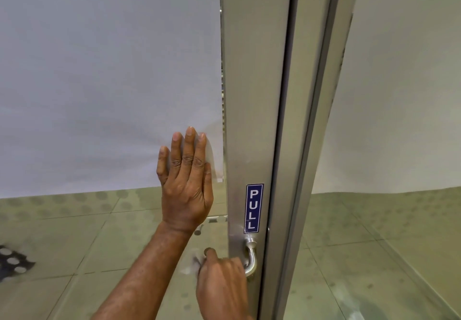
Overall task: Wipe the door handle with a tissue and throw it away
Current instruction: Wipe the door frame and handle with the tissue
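Right hand (220,273), low and near, is clenched around a crumpled white tissue (193,262), which bulges out to the left of the fist; knuckles sit just beside or touching the door handle (250,257), contact not resolvable. Left hand (185,182) is released, flat, fingers spread, palm pressed on the glass door panel (99,70) left of the metal door frame (249,95), presumably steadying the door. Handle: curved polished metal, rigid, fixed to the frame under a blue PULL sticker (254,208); likely slick, so the tissue should wrap round the bar. Tissue judged light, soft, tear-prone; best kept bunched in the fingers. No bin in view.
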A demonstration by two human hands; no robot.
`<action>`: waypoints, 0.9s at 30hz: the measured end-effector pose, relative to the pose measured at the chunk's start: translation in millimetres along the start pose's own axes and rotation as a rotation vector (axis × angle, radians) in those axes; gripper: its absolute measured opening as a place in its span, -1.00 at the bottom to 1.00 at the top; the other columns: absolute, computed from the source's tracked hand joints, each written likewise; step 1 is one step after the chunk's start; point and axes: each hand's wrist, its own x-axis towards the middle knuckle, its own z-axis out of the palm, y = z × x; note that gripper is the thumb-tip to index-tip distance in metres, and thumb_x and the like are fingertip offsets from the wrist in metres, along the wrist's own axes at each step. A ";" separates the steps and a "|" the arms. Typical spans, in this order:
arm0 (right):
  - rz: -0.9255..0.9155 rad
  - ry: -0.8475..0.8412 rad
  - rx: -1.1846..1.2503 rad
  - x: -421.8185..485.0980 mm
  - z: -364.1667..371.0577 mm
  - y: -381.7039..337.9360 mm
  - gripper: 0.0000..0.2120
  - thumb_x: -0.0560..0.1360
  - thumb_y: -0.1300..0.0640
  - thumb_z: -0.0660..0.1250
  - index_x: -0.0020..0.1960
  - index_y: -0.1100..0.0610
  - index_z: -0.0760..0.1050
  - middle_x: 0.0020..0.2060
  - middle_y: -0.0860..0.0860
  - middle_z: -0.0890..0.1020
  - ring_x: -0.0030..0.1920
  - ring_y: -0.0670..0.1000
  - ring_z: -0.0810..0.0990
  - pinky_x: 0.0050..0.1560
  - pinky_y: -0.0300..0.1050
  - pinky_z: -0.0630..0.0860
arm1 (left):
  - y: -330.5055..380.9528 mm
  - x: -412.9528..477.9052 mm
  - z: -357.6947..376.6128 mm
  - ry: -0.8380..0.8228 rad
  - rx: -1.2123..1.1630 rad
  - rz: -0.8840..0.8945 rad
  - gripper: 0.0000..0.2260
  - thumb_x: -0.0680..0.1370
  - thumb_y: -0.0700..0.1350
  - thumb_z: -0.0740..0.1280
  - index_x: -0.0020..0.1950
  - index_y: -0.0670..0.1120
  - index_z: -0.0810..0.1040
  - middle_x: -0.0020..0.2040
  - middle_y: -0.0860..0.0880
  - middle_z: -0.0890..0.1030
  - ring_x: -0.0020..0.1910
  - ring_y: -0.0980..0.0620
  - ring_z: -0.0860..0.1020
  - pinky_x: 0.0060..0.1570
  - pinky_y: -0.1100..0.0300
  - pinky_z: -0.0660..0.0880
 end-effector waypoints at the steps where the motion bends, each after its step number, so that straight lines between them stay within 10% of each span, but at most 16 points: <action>1: -0.003 0.053 0.014 -2.6 -0.6 6.3 -0.76 0.48 -0.01 0.17 -0.21 0.00 0.59 -0.40 -0.09 0.67 -0.35 -0.02 0.65 -0.16 -0.16 0.38 | -0.1 -0.2 0.3 0.000 0.001 -0.002 -0.49 0.75 -0.12 0.06 0.70 -0.07 0.06 0.73 0.03 -0.02 0.72 -0.03 0.00 0.69 -0.05 -0.09; 5: -0.181 0.219 0.065 -13.6 6.0 28.1 -0.87 0.26 0.13 0.33 -0.29 -0.06 0.62 -0.36 -0.18 0.62 -0.34 -0.11 0.57 -0.15 -0.25 0.32 | -0.9 -0.1 0.8 -0.003 -0.005 0.000 -0.50 0.75 -0.12 0.06 0.70 -0.07 0.06 0.73 0.03 -0.03 0.72 -0.02 -0.01 0.70 -0.04 -0.09; 13: -0.125 -0.003 0.209 -8.3 4.0 8.9 -0.75 0.56 -0.13 0.31 0.10 0.01 0.46 -0.02 -0.06 0.68 -0.06 -0.02 0.59 -0.06 -0.16 0.34 | -0.5 -0.3 0.6 -0.009 -0.012 -0.005 -0.50 0.75 -0.10 0.07 0.69 -0.08 0.07 0.73 0.04 -0.04 0.72 -0.01 -0.03 0.70 -0.04 -0.10; 17: -0.336 0.059 0.041 -14.7 3.6 18.9 -0.65 0.37 -0.03 0.54 -0.01 0.00 0.41 -0.29 -0.12 0.66 -0.28 -0.08 0.60 -0.20 -0.24 0.41 | -0.9 -0.6 0.4 -0.011 -0.016 -0.003 -0.51 0.75 -0.10 0.06 0.69 -0.08 0.08 0.73 0.05 -0.05 0.72 -0.01 -0.03 0.69 -0.03 -0.11; 22: -0.574 -0.006 -0.063 -23.9 -6.9 93.3 -0.35 0.27 0.19 0.62 0.31 0.03 0.49 0.14 -0.13 0.69 0.21 -0.15 0.54 0.50 -0.28 0.22 | -0.6 -0.1 0.3 -0.011 -0.007 -0.003 -0.50 0.74 -0.11 0.08 0.69 -0.09 0.08 0.73 0.04 -0.04 0.72 -0.02 -0.02 0.69 -0.04 -0.09; 27: -0.444 0.072 -0.054 -25.5 -23.6 137.9 -0.23 0.24 0.42 0.59 0.36 0.02 0.47 0.27 -0.09 0.66 0.33 -0.08 0.57 0.36 -0.07 0.49 | -1.3 -0.3 1.1 -0.021 -0.006 -0.003 -0.50 0.74 -0.11 0.08 0.69 -0.10 0.08 0.72 0.04 -0.04 0.72 -0.02 -0.03 0.69 -0.05 -0.10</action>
